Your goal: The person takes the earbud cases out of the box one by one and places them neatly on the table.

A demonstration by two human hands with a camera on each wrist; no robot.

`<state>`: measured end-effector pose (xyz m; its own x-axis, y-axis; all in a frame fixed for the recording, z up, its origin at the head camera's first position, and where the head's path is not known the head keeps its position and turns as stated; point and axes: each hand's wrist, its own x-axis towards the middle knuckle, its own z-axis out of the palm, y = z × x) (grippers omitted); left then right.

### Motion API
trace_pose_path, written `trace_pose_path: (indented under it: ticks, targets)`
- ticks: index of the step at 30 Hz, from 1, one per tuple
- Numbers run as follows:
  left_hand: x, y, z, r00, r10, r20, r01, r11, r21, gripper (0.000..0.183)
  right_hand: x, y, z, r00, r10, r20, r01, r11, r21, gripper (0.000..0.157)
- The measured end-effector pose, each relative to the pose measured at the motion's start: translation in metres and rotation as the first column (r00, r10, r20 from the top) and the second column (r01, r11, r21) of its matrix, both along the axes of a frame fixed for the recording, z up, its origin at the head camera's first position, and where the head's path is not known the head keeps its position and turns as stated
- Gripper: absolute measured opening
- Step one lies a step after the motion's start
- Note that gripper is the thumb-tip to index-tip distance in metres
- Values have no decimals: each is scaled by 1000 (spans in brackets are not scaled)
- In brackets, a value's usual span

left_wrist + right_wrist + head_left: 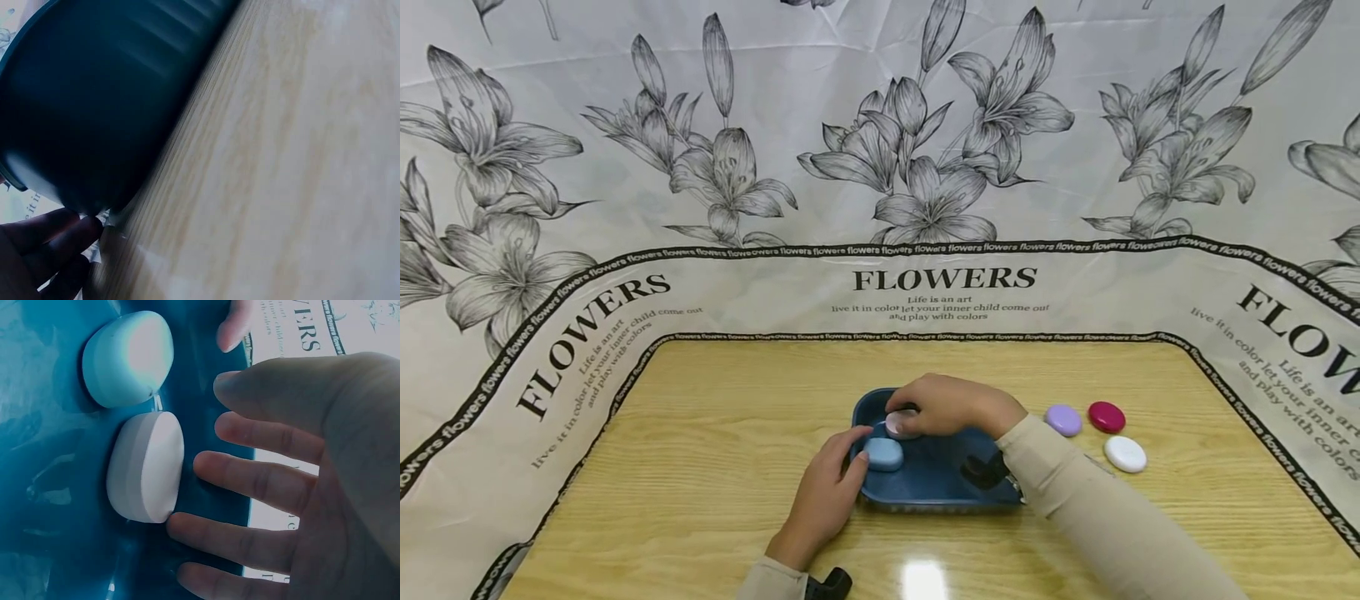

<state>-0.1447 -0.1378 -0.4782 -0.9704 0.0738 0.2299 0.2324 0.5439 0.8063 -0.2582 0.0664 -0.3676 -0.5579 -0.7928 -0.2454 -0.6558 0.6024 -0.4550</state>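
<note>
A dark blue tray point(936, 487) with raised walls stands on the table. In its left part lie a light blue rounded case point(883, 455) and, just behind it, a pale pink oval case point(901, 424). My left hand point(826, 483) holds the tray's left end, fingers against the outer wall and fingertips over the rim. My right hand point(946, 403) reaches into the tray at the pale pink case. The right wrist view shows its fingers point(256, 478) spread and nearly straight beside that case, one fingertip at its lower edge. A firm grip on it is not visible.
Right of the tray, on the wooden table point(715, 433), lie a lilac oval case point(1063, 420), a magenta one point(1107, 417) and a white one point(1125, 454). My right forearm passes close to them. A flower-printed cloth point(775, 292) borders the table's back and sides.
</note>
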Motion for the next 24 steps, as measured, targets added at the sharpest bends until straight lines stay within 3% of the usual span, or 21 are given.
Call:
trace_pose_path:
  ticks: [9, 24]
  targets:
    - [0, 0, -1, 1000, 4, -26, -4, 1000, -1, 34, -3, -3, -9, 1000, -10, -17, 11, 999, 36, 32]
    - [-1, 1, 1, 1000, 3, -14, -3, 1000, -13, 33, 2, -4, -5, 999, 8, -52, -5, 999, 54, 29]
